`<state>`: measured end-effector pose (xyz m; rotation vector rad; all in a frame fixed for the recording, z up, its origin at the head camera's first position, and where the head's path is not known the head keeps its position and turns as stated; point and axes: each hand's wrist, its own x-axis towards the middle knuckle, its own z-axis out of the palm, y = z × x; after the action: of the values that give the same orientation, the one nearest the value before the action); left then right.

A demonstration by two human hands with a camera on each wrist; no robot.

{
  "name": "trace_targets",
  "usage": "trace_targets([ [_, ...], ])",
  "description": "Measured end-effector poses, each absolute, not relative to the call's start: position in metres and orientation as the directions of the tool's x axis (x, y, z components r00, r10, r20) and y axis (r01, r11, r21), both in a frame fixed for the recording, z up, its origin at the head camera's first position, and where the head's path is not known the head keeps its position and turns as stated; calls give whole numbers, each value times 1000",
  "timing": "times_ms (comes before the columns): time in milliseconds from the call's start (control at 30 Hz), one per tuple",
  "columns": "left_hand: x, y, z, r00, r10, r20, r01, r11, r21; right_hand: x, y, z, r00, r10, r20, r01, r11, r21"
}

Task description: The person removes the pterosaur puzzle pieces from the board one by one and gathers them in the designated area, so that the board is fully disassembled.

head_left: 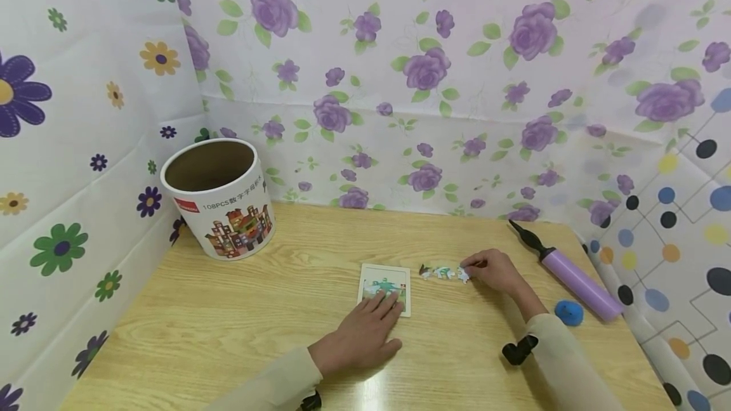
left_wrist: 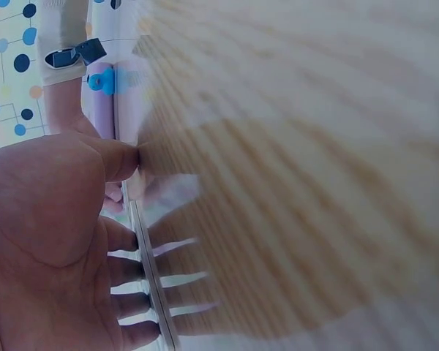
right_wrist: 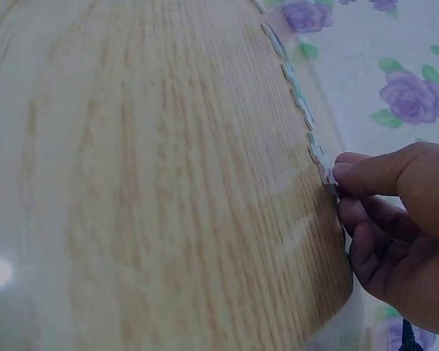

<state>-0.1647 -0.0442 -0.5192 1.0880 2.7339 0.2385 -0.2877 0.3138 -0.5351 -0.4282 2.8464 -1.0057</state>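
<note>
My left hand (head_left: 362,338) lies with straight fingers over the lower part of a small framed jigsaw puzzle (head_left: 386,266), covering some of its green picture. In the left wrist view, the fingertips rest on the edge of the thin puzzle board (left_wrist: 152,278). To the right of the board, my right hand (head_left: 495,271) pinches a light blue and white puzzle piece (head_left: 463,274) at its edge between thumb and curled fingers. Beside it in a row lie more puzzle pieces (head_left: 442,272), the leftmost a brown-and-white piece (head_left: 424,270).
A large white bucket (head_left: 240,227) with printed building blocks stands at the back left. On the right lie a purple hand pump (head_left: 582,284) with a black nozzle and a blue lump (head_left: 569,313). Patterned cloth walls (head_left: 422,144) close in the wooden table (head_left: 228,322).
</note>
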Motion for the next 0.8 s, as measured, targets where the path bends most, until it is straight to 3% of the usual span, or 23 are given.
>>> trace_targets([
  [467,-165,-44,-520,-706,701,-105,672,709,214,-283,290,-523,-952,-306,23,-248,724,-644],
  [800,-163,-43,-518,-714,695,-87,684,719,126,-277,248,-513,-921,-384,63,-327,675,-661],
])
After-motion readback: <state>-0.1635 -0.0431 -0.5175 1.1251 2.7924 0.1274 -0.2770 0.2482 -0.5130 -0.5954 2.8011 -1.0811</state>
